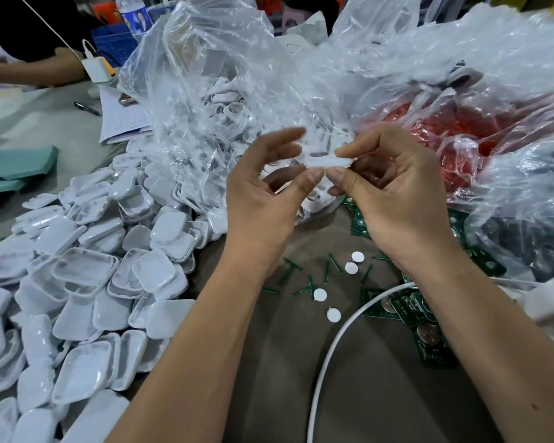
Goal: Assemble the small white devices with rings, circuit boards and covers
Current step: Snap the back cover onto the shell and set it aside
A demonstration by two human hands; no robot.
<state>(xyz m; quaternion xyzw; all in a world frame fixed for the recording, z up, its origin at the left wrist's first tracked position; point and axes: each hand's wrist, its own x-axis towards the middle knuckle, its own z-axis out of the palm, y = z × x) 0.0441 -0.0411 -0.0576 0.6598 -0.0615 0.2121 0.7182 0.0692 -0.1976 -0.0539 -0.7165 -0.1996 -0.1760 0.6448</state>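
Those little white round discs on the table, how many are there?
4 white discs: two close together near the right wrist, one lower, one nearest the white cable. More may hide under the bags.
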